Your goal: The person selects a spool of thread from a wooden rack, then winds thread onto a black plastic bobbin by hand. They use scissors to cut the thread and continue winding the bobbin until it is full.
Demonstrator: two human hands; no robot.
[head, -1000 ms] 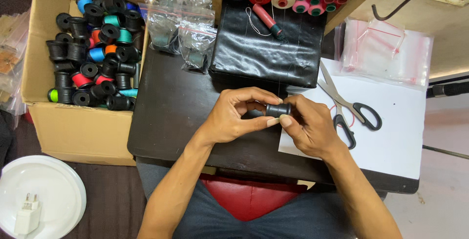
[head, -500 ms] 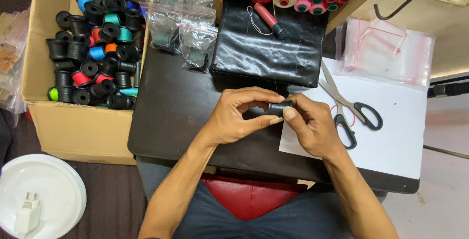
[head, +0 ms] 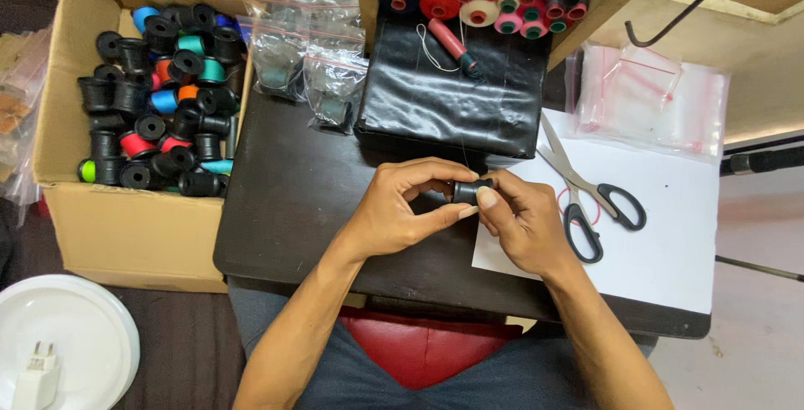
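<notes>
Small black plastic thread spool point(head: 469, 190) pinched between both hands just below the black plastic bag point(head: 452, 96), long axis lying left-right, left hand point(head: 402, 209) and right hand point(head: 519, 221) each closing a grip on one end

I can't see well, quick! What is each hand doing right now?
Left hand: closed, fingers pinching the small black spool.
Right hand: closed on the same black spool from the other side.
</notes>
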